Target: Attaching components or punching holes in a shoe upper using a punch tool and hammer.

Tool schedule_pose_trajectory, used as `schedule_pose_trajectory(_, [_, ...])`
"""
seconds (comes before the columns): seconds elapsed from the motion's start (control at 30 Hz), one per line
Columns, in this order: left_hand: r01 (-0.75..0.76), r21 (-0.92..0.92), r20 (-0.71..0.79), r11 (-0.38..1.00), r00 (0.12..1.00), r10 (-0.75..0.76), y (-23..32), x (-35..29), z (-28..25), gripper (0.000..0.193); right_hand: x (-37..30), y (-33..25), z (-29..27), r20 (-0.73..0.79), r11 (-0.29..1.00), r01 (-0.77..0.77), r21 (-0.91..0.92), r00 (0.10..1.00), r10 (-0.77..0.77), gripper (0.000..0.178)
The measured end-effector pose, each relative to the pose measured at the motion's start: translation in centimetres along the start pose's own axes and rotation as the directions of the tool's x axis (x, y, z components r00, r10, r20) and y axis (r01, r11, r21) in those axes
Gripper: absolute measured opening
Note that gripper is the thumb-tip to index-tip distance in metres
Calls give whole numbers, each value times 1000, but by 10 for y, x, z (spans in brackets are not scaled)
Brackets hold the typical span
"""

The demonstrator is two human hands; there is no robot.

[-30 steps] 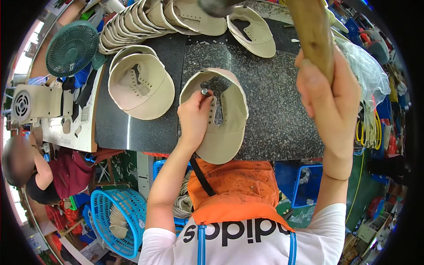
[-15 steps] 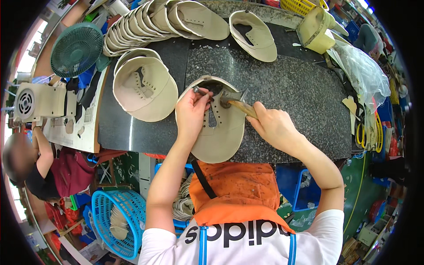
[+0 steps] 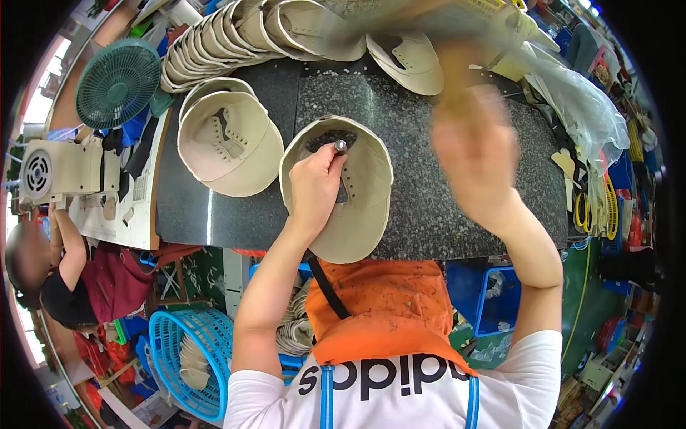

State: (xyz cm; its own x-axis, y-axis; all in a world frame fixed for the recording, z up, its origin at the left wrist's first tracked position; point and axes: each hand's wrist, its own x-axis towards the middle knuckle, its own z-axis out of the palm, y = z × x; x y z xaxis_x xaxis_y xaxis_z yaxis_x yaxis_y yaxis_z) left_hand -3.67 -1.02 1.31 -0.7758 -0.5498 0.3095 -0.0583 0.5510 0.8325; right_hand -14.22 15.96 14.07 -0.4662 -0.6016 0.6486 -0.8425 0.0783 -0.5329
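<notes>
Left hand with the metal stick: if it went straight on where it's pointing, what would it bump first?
Probably the beige shoe piece, at its far curved rim. How high the left hand is isn't clear, so it might pass over.

Blur smears the right hand [image 3: 475,146] and its hammer [image 3: 456,68]. The left hand [image 3: 314,184] hides most of the metal punch [image 3: 340,146] and part of the beige shoe upper [image 3: 366,214]; the top edge crops the stacked uppers [image 3: 246,28].

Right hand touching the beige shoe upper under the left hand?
Apart: the head view shows bare speckled worktop between the blurred right hand and the beige shoe upper.
</notes>
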Motion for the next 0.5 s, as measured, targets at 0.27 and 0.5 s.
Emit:
schedule_pose_trajectory(0.27, [284,-394,77,874,958,-276,-10,3,-3,12,-61,33,24,568,908,-113,-403,748,345,27])
schedule_pose_trajectory(0.5, [304,-404,130,863,953,-275,-16,-3,-4,12,-64,34,29,580,909,-130,-395,732,357,27])
